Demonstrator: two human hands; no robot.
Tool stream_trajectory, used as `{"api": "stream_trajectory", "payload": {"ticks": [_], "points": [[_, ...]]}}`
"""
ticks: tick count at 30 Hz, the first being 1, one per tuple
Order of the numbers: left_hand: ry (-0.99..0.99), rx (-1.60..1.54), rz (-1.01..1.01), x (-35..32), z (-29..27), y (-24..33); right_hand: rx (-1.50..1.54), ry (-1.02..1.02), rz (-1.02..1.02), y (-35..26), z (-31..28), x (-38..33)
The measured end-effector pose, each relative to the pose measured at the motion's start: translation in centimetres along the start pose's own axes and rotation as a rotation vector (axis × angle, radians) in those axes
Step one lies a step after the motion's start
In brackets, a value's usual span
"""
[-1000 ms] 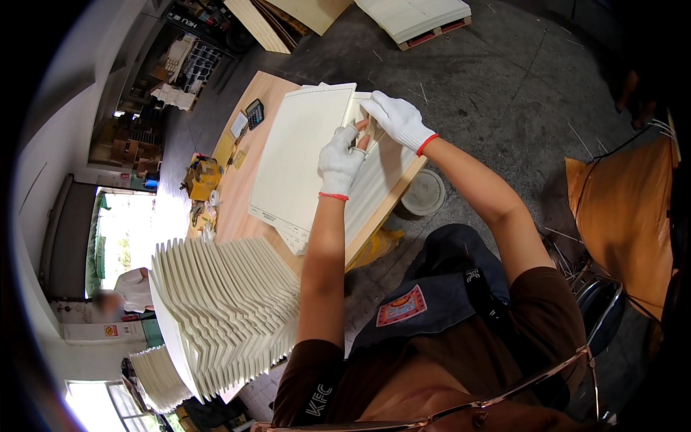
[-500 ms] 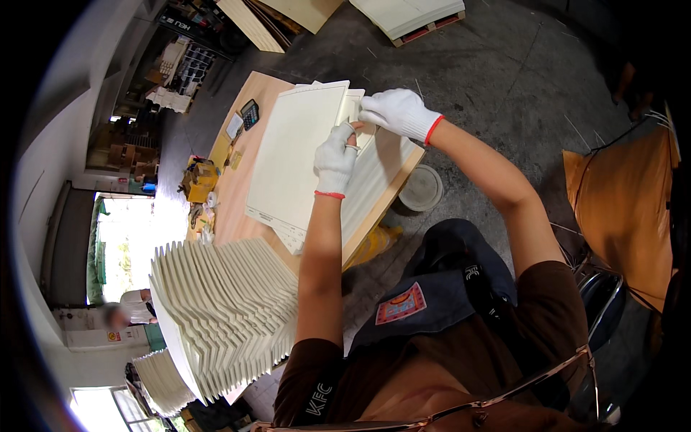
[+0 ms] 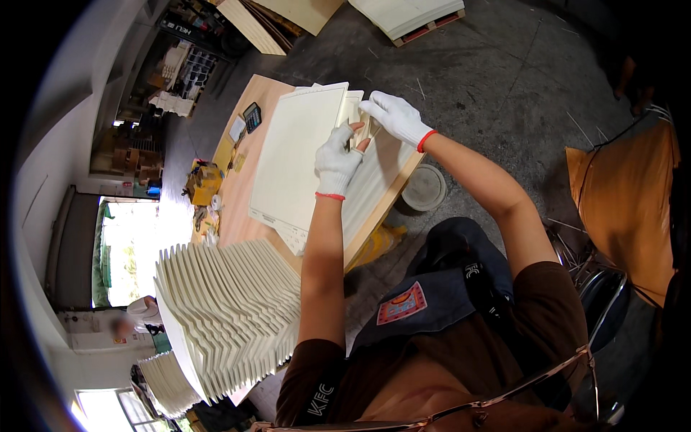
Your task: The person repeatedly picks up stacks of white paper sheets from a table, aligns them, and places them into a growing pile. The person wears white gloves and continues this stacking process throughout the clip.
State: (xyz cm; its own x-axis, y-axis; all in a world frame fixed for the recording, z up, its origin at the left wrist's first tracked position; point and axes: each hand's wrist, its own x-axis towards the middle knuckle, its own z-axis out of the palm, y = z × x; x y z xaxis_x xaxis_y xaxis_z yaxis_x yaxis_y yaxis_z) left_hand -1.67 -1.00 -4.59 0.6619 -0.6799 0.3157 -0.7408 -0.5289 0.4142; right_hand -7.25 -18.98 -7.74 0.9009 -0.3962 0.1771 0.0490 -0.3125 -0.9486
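My left hand (image 3: 337, 160), in a white glove with a red cuff, lies over the right edge of a large white panel (image 3: 299, 155) on the table. Its thumb and forefinger stick out bare and are spread apart, with nothing seen gripped between them. To its upper right, my right hand (image 3: 400, 119), gloved alike, reaches in with fingers stretched out. Its fingertips are at a narrow raised white flap (image 3: 353, 106) along the panel's edge; whether they touch it is hard to make out. More white sheet shows under the panel's top and lower corners.
A tall stack of folded white panels (image 3: 230, 309) stands at the near left. On the wooden table (image 3: 234, 219) lie a calculator (image 3: 252, 117) and a yellow box (image 3: 204, 180). A round grey lid or bucket (image 3: 425, 189) is beside the table. Another person (image 3: 144, 313) is at far left.
My right hand has loosened from a pinch, its fingers straightening at the flap. My left thumb and forefinger have spread further apart. The panel stays in about the same place.
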Motion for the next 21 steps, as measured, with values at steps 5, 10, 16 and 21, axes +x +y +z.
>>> {"api": "stream_trajectory", "payload": {"ticks": [5,10,16,21], "points": [[-0.01,0.033,0.022,0.0,-0.2,0.1,-0.007,0.016,0.024,-0.6,-0.2,-0.4],[0.114,0.056,0.132,-0.8,0.1,0.2,0.446,-0.256,0.291,-2.0,-0.7,-0.9],[0.453,-0.028,0.016,-4.5,0.5,-0.2,0.727,-0.442,0.419,-4.4,3.7,-4.3],[0.336,-0.572,-0.324,-16.4,4.3,0.3,0.588,-0.399,0.391,-2.6,4.4,-3.6]]}}
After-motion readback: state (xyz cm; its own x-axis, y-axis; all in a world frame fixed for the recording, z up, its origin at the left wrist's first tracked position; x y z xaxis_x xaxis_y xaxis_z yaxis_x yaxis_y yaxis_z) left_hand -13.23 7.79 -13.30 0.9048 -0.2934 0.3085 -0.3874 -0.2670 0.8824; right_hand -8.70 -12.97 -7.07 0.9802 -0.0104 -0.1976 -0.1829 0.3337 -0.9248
